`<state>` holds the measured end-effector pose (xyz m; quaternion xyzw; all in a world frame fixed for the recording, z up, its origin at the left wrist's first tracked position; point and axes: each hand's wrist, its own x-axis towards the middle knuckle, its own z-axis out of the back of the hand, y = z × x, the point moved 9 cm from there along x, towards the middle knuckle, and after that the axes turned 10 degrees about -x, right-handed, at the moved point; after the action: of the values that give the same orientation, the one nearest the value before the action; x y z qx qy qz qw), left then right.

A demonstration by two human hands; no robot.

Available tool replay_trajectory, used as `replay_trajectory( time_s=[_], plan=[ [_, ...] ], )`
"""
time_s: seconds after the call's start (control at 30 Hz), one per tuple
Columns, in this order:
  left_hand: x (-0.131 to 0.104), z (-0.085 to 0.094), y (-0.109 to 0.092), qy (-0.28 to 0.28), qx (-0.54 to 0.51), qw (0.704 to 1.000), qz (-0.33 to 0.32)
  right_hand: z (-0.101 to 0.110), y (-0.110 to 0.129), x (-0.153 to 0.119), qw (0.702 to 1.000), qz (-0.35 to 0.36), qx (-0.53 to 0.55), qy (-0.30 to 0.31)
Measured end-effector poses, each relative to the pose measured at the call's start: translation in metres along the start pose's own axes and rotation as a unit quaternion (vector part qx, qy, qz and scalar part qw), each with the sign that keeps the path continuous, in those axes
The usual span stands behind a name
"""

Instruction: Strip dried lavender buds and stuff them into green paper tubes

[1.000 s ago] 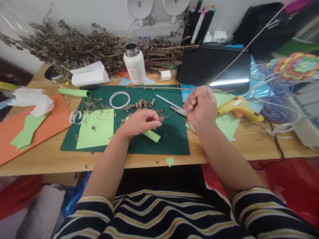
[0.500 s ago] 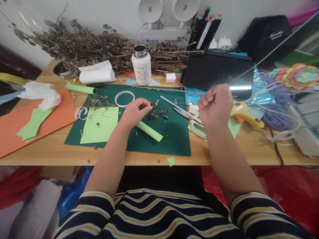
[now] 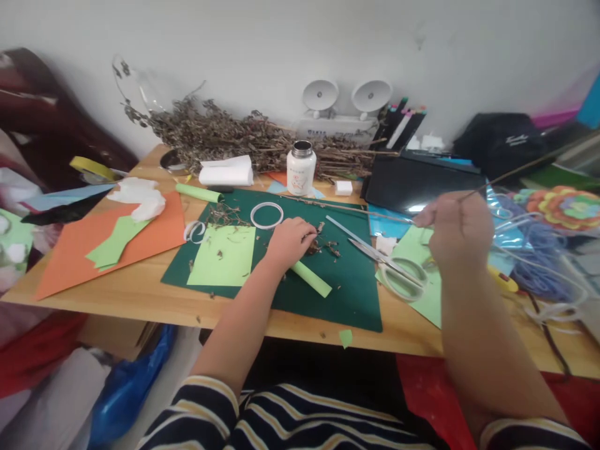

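Observation:
My left hand [image 3: 290, 242] is low over the green cutting mat [image 3: 351, 297], its fingers pinched on a small clump of dried leaves [image 3: 332, 249]. A rolled light-green paper tube [image 3: 313, 279] lies just below it. To the right, my right hand [image 3: 462, 228] is closed around a thin dry stem [image 3: 525, 167] that slants up toward the upper right. Another long stem [image 3: 347, 205] stretches across the mat's top edge toward that hand; whether it is gripped too, I cannot tell. White-handled scissors [image 3: 405, 279] lie open left of my right hand.
Bundled dried plants [image 3: 225, 134] run along the wall behind a white bottle [image 3: 301, 172]. A tape ring [image 3: 267, 215] and a green paper sheet [image 3: 222, 259] rest on the mat. Orange paper [image 3: 70, 265] is at left. A yellow glue gun [image 3: 504, 279] is partly hidden behind my right forearm.
The view has swung left and upward. My left hand has come down onto the dried leaves with its fingers closing. My right hand has moved right, away from the scissors, still holding the stem.

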<state>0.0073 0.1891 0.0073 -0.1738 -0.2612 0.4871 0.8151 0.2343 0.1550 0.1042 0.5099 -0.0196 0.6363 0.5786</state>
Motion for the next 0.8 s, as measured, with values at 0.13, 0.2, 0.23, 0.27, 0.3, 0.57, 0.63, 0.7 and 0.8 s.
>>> replay_trajectory(
  time_s=[0.13, 0.2, 0.23, 0.27, 0.3, 0.57, 0.63, 0.7, 0.8],
  plan=[
    [-0.001, -0.007, 0.000, 0.019, 0.027, 0.999, -0.009, -0.007, 0.023, 0.040, 0.990, 0.079, -0.109, 0.038],
    [-0.002, -0.010, -0.005, 0.022, 0.011, 0.999, -0.039, -0.026, 0.026, 0.059, 0.983, 0.082, -0.147, 0.071],
    [-0.002, -0.010, -0.007, 0.020, 0.002, 0.998, -0.054, -0.039, 0.026, 0.066, 0.979, 0.078, -0.165, 0.096],
    [-0.002, -0.010, -0.009, 0.019, -0.002, 0.998, -0.065, -0.053, 0.024, 0.073, 0.974, 0.072, -0.174, 0.123],
    [-0.002, -0.010, -0.011, 0.021, -0.002, 0.997, -0.072, -0.068, 0.023, 0.077, 0.971, 0.062, -0.173, 0.151],
    [-0.002, -0.022, -0.017, 0.071, 0.061, 0.993, -0.073, -0.146, 0.018, 0.091, 0.970, 0.035, -0.137, 0.196],
    [-0.002, -0.023, -0.018, 0.071, 0.072, 0.992, -0.071, -0.157, 0.015, 0.097, 0.971, 0.029, -0.147, 0.189],
    [-0.003, -0.023, -0.019, 0.070, 0.074, 0.991, -0.082, -0.162, 0.010, 0.112, 0.972, 0.014, -0.161, 0.169],
    [-0.004, -0.023, -0.023, 0.075, 0.078, 0.989, -0.105, -0.157, -0.001, 0.142, 0.970, -0.010, -0.207, 0.128]
  ],
)
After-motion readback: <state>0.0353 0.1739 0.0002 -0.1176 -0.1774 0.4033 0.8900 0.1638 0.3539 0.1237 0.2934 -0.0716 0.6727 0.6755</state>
